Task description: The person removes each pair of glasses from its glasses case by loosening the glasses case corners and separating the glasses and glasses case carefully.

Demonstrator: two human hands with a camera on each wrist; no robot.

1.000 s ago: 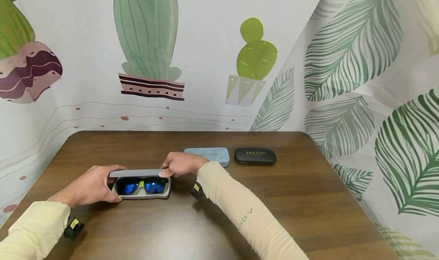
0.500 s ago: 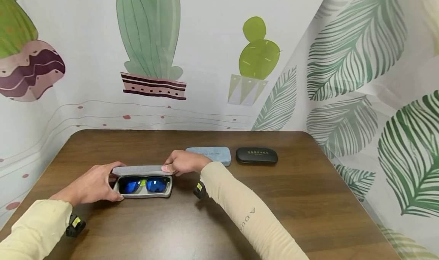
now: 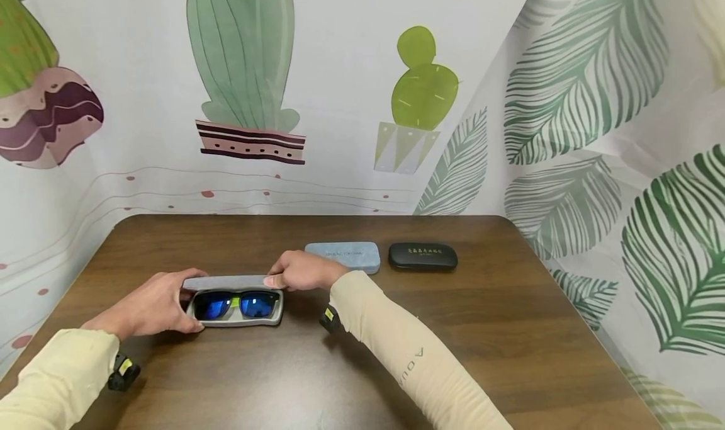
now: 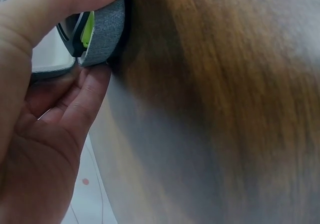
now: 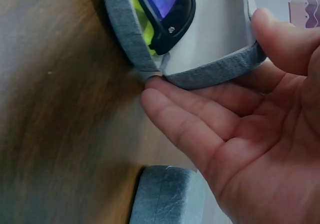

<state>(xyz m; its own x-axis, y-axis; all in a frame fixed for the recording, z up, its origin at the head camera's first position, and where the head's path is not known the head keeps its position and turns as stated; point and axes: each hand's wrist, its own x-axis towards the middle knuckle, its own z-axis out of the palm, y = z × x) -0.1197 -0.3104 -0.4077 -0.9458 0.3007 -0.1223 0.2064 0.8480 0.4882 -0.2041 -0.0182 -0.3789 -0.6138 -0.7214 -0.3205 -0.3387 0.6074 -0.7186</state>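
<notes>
A grey glasses case (image 3: 270, 322) lies open on the left part of the table, its lid (image 3: 226, 283) raised at the back. Black sunglasses (image 3: 257, 305) with blue mirrored lenses and lime-green inner parts rest inside. My left hand (image 3: 150, 304) grips the case's left end, thumb at the front and fingers at the back. At the lid's right end my right hand (image 3: 303, 271) pinches the edge. In the right wrist view, the thumb (image 5: 280, 41) presses the lid's rim while the fingers (image 5: 185, 119) lie along its outside, near the hinge.
Behind my right hand lies a closed light-blue glasses case (image 3: 357, 254), partly covered by that hand in the head view. To its right stands a closed black glasses case (image 3: 422, 257) with gold lettering. The brown wooden table (image 3: 481, 342) reaches a patterned wall cloth (image 3: 340, 102).
The lid is tilted up slightly more than a second ago. Both hands keep their hold on the case, and the sunglasses stay in place.
</notes>
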